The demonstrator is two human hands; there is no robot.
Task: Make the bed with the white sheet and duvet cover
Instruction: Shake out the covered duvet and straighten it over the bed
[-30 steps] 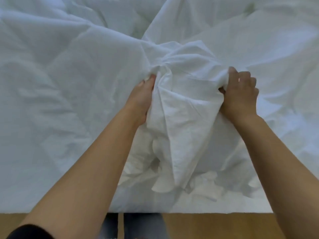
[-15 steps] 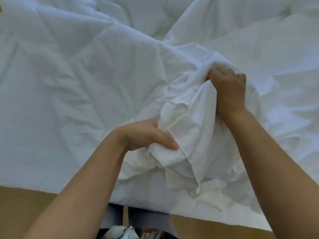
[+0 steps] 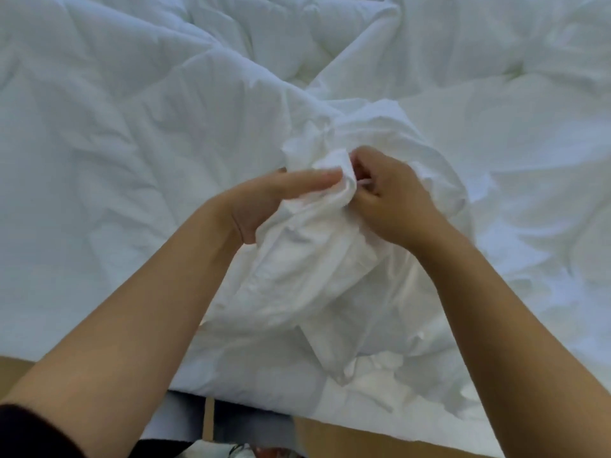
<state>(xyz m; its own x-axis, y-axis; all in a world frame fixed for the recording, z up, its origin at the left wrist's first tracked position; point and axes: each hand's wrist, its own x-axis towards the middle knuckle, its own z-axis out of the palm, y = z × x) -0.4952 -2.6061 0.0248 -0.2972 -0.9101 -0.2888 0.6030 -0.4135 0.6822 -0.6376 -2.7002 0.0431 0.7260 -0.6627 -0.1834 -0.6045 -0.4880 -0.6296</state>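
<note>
**Both hands pinch the top of a bunched white cloth**

The left hand [image 3: 264, 200] holds a bunched white cloth [image 3: 314, 259], thin and creased. Whether it is the sheet or the duvet cover cannot be told. The thumb lies straight along the top of the bunch, pressing the fabric down, while the other fingers are hidden behind the folds. The right hand [image 3: 393, 200] sits just beside it. Its fingers are curled inward and pinch a small puckered edge of the same cloth at the point where the two hands nearly meet.

From that shared grip, the cloth hangs down and toward the person between the two forearms in a long, loose gather. Its lower end lies crumpled near the bed's edge. Above the grip, a short ruffle of the fabric stands up past the left thumb tip. Behind the right hand, more of the cloth swells out in a rounded mound.

Beyond the hands and on both sides of them lies a puffy, wrinkled white duvet [image 3: 132, 143] that covers the whole bed surface. Below the grip, past the bed's edge, is a strip of tan wooden floor [image 3: 380, 438]. A dark sleeve [image 3: 29, 431] covers the upper part of the left arm at the bottom corner, and both forearms are bare.
</note>
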